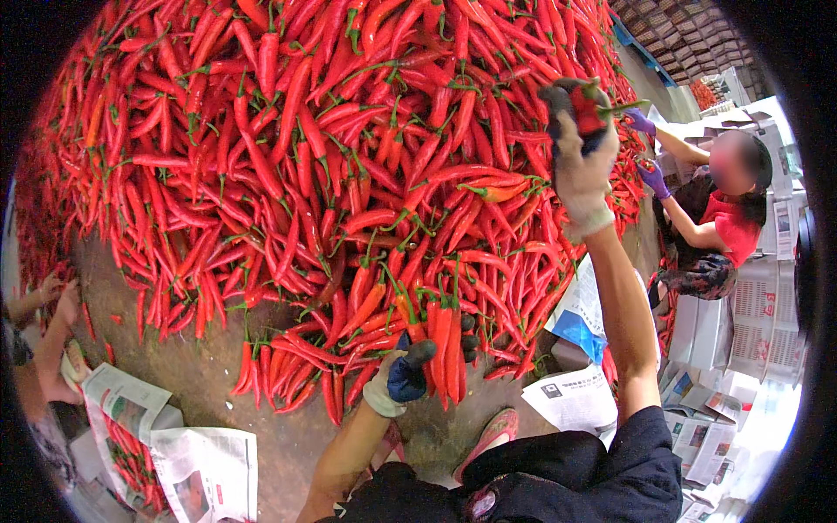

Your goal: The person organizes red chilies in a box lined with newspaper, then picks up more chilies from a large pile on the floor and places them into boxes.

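Observation:
A large heap of red chili peppers (281, 157) with green stems covers the floor before me. My left hand (399, 376), in a white and dark blue work glove, is closed around several red chili peppers (448, 346) at the heap's near edge. They hang tips down, stems upward. My right hand (582, 170), gloved the same way and slightly blurred, is raised over the heap's right side. Its fingers are curled around red chili pepper (588, 108), with green stems sticking out; how many it holds is hard to tell.
A newspaper-lined box of chilies (134, 457) stands at the lower left. More newspaper (575, 399) covers a box by my right knee. At right, a co-worker in purple gloves (654, 180) handles chilies near stacked cartons (765, 320). Another person's hands (62, 304) show at left.

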The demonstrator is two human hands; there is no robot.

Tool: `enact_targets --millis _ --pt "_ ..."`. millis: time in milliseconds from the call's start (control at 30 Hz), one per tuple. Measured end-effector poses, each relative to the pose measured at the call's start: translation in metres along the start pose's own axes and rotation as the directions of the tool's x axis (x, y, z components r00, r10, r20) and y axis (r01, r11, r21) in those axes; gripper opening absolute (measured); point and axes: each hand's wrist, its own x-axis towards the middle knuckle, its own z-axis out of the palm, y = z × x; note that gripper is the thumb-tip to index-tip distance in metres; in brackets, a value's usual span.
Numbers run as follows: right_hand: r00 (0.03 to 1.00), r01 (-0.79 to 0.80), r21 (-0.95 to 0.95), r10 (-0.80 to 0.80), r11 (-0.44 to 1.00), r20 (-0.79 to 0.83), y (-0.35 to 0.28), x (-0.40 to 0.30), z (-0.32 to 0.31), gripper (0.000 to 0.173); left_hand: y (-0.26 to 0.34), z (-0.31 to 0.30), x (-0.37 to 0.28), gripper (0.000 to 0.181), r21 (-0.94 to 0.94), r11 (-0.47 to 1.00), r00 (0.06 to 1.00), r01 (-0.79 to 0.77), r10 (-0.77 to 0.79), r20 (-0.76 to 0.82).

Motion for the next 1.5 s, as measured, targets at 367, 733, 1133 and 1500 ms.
enact_targets --millis 367,733,1133,1500 --pt "0.759 0.093 -0.64 0.362 0.763 0.542 -0.016 -0.031 0.007 0.046 -0.014 -0.005 -0.004 0.065 0.007 1.0 1.0 0.009 -0.009 0.004" --pt "0.689 0.228 -0.631 0.335 0.742 0.643 -0.019 -0.027 0.019 0.043 -0.01 -0.004 -0.016 0.068 0.068 0.997 0.999 -0.03 0.032 -0.029" --pt "0.706 -0.62 -0.039 0.579 0.783 0.408 -0.004 -0.051 -0.047 0.04 -0.009 -0.014 -0.021 0.07 0.094 0.995 0.999 -0.03 0.031 -0.007" --pt "0.627 0.504 -0.543 0.148 0.672 0.765 -0.03 -0.057 0.06 0.05 -0.013 -0.017 -0.028 0.074 0.1 0.992 0.996 -0.079 0.076 0.038"
